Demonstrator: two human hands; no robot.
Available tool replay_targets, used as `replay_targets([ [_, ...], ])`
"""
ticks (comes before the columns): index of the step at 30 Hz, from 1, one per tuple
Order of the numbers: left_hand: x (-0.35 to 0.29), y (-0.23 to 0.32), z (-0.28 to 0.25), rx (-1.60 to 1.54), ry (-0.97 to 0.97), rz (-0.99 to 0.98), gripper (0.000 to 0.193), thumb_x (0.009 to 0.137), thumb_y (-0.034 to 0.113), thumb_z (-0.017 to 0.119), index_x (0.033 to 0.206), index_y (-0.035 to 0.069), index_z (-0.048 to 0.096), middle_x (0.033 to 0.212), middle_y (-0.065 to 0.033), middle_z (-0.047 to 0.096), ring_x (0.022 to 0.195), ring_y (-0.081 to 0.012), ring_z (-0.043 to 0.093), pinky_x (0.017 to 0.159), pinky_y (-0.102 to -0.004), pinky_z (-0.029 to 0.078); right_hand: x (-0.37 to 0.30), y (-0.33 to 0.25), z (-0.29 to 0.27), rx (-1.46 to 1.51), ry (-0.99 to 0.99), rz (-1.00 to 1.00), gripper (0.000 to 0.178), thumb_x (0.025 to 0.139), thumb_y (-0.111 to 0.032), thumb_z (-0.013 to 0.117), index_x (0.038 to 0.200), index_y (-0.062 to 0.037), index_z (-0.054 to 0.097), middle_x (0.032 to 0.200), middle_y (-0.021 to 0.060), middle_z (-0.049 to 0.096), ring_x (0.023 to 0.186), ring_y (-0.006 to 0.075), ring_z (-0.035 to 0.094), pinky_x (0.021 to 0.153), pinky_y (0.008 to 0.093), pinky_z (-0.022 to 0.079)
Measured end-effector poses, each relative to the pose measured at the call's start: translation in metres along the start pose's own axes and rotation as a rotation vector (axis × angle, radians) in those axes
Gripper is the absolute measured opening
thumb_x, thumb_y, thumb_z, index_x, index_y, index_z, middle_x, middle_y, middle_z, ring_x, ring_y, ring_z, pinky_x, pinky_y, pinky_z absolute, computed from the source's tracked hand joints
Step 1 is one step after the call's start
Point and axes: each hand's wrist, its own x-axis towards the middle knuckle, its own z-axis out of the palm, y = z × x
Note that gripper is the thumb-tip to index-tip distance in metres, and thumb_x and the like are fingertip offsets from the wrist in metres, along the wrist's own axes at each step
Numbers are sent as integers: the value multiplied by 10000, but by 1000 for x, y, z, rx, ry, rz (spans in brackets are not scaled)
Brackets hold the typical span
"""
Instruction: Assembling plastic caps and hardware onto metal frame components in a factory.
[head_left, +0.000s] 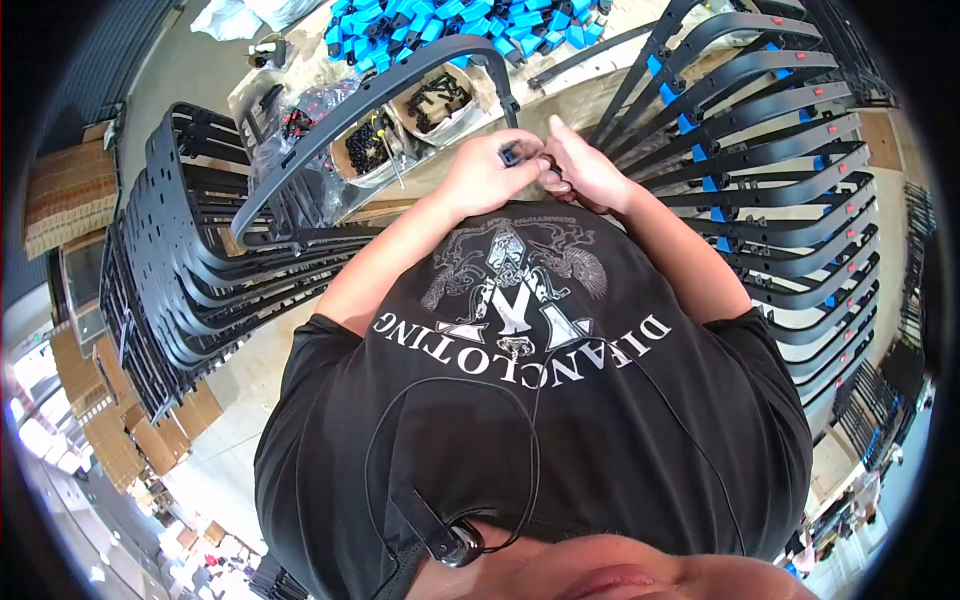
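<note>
Wearing a black T-shirt with white print, a person brings two bare hands together in front of the chest. Flanking the scene are long rows of curved black frames, one at the right, its frames marked with small red patches, and another at the left, packed tightly. Between them lies a cluttered, pale desk. A single curved black frame arches in front of the person, over part of the desk, one leg coming down to the hands. A heap of bright blue parts covers the desk's far side; nearer sit two open boxes, one nearer the heap and one beside it to the left, both holding small black pieces. The left hand has its fingers curled around a small dark piece, at the lower end of that leg; whether the piece belongs to the frame cannot be told. The right hand meets it, thumb raised and fingers bent inward; whether they grip anything cannot be told.
</note>
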Motion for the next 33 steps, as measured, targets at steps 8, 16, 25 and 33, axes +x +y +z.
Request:
replay_targets([
  [8, 22, 8, 28, -17, 133, -89, 119, 913, 106, 743, 979, 9, 723, 864, -62, 736, 768, -98, 654, 728, -277, 529, 27, -1, -37, 112, 7, 11, 535, 1036, -615, 381, 859, -141, 556, 658, -56, 417, 529, 79, 341, 501, 266, 256],
  [16, 39, -27, 40, -630, 258, -402, 121, 939, 120, 703, 961, 7, 666, 777, -54, 662, 670, -155, 616, 628, -310, 505, 46, 4, -80, 29, -111, -74, 207, 1026, -299, 572, 974, -99, 585, 684, -58, 422, 533, 60, 338, 482, 257, 266],
  [25, 65, -98, 66, -1014, 192, -497, 316, 885, 9, 664, 1182, -33, 568, 1095, -131, 676, 999, -230, 655, 880, -369, 544, 91, -3, -112, -220, 334, -56, 362, 1009, -374, 598, 1067, -27, 681, 797, 14, 592, 677, 104, 472, 625, 281, 408],
  [33, 80, -122, 70, -1040, 227, -498, 326, 939, 48, 597, 1248, -52, 570, 1184, -164, 664, 1048, -278, 661, 924, -409, 546, 118, -11, -103, -251, 339, -113, 303, 1021, -357, 606, 1019, -54, 597, 646, -84, 403, 494, 40, 329, 451, 242, 248],
])
